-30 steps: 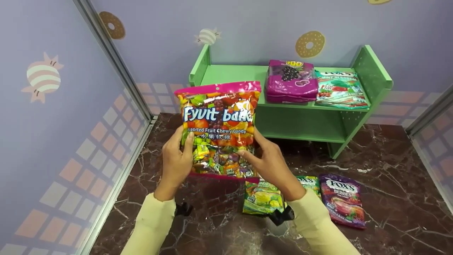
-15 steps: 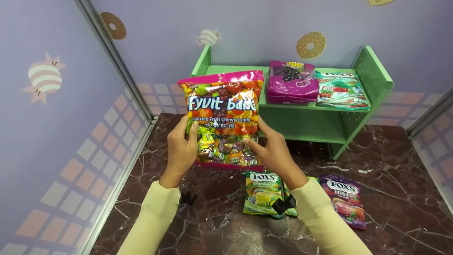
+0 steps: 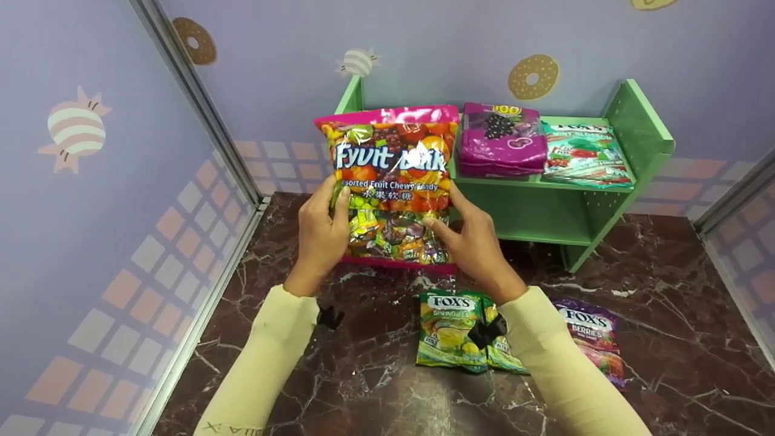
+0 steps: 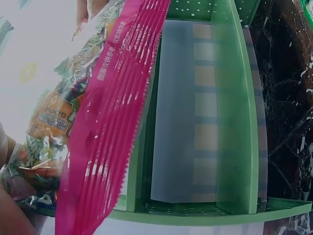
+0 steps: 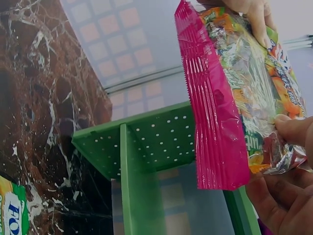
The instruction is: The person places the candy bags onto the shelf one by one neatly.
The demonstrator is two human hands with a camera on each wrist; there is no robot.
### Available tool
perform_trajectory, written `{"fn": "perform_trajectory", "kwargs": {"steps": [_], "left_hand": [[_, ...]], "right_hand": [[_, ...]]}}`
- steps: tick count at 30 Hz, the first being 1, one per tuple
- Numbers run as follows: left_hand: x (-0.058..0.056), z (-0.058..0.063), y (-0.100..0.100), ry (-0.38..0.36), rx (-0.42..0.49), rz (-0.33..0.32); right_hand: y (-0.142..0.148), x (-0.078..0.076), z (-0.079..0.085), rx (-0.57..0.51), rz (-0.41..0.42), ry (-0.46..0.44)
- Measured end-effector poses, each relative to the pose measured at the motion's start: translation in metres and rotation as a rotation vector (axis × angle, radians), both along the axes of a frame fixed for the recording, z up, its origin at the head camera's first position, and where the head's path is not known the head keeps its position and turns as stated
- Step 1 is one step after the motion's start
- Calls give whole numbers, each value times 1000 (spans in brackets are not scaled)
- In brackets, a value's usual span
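Both hands hold up a large bag of fruit chewy candy [image 3: 393, 188], its printed front toward the head camera and its pink top seal tipped toward the shelf. The left hand [image 3: 324, 230] grips the bag's left side, thumb on the front. On the opposite side the right hand [image 3: 475, 245] grips it, thumb pressing the clear lower window where wrapped candies show. Fingers behind the bag are hidden in the head view. The bag overlaps the left part of the green shelf [image 3: 514, 212]. In the right wrist view, the bag's pink bottom seal [image 5: 215, 132] hangs free between the hands.
On the shelf's top board lie a purple candy bag [image 3: 502, 142] and a teal mint candy bag [image 3: 587, 154]. Green candy bags [image 3: 451, 333] and a purple berries bag [image 3: 596, 342] lie on the dark marbled surface [image 3: 375, 375]. A patterned panel [image 3: 121, 181] stands at left.
Both hands have carried the chewy candy bag forward and slightly right, toward the shelf. The grip looks the same. More of the green bags on the marbled surface now shows.
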State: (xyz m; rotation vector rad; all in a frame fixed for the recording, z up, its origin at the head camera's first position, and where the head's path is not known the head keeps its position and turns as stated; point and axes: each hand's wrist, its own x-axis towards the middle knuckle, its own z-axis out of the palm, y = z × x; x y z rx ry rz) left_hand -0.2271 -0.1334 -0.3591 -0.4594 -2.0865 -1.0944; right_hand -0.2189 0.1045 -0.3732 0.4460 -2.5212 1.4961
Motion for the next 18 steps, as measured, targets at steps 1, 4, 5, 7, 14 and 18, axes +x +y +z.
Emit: {"fn": "perform_trajectory", "kwargs": {"steps": [1,4,5,7,14,18], "left_hand": [[-2,1,0,3,-2,2],[-7,4,1,3,-6,8],[-9,5,1,0,-7,11],[-12,7,2,-7,-8,12],[-23,17,2,-34,-9,-2],[-29,24,1,-48,-20,3]], "right_hand": [[0,-1,1,2,-3,1],[1,-6,5,11,-10,-4],[2,-7,6,16,-11,-4],[3,-9,10,25,-15,-7],[5,-20,21,72,-30,-7],[4,-26,28,69,-45,-28]]}}
